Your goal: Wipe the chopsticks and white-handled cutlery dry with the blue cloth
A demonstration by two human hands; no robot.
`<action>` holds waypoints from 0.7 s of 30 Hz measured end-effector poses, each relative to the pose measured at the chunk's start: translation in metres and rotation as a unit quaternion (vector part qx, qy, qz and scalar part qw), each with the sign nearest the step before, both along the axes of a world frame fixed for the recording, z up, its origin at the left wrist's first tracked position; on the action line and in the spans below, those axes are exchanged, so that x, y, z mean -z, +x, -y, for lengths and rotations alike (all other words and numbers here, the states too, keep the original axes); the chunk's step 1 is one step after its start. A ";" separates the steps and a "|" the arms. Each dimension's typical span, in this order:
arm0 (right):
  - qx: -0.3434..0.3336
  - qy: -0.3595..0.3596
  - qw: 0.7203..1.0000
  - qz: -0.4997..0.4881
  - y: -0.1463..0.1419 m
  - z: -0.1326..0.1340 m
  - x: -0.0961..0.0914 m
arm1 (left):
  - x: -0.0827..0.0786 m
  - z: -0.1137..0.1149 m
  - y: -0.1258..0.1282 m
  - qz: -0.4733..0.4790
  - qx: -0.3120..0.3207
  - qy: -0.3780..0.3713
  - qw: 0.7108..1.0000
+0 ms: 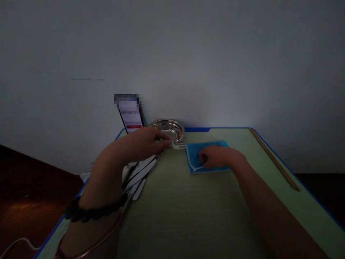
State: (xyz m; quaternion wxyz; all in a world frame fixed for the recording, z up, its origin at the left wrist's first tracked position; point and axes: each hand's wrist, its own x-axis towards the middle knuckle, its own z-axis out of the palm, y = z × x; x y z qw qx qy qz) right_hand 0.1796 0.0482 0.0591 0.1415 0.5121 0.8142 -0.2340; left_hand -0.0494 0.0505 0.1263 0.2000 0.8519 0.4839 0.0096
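Observation:
A folded blue cloth point(219, 145) with a whitish edge lies toward the back of the table. My right hand point(215, 156) rests over it, fingers curled closed on its front layer near a corner. My left hand point(148, 142) reaches across just in front of a shiny steel bowl point(179, 126). Its thumb and fingers come together at one end of a small whitish flat piece point(179, 146), whose other end meets the cloth's back left corner. Dim light hides what kind of piece it is.
Several knives and other flatware point(140, 187) lie at the left, partly under my left forearm. A phone point(130, 115) leans on the wall behind. Wooden chopsticks point(275, 160) lie along the right edge of the pale green table point(188, 216), which has a blue rim.

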 end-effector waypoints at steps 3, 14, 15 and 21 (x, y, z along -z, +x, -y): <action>0.005 -0.018 1.000 0.010 0.001 0.000 0.003 | 0.001 -0.001 0.000 0.002 0.003 -0.008 1.000; 0.032 0.051 0.996 -0.072 0.015 -0.010 0.007 | 0.004 -0.002 0.001 -0.003 0.017 -0.010 1.000; 0.055 0.096 0.992 -0.065 0.017 -0.011 0.010 | 0.004 -0.002 0.002 -0.003 0.018 -0.009 1.000; 0.134 0.159 0.978 0.007 0.026 -0.014 0.019 | 0.006 -0.002 0.003 -0.003 0.028 -0.005 1.000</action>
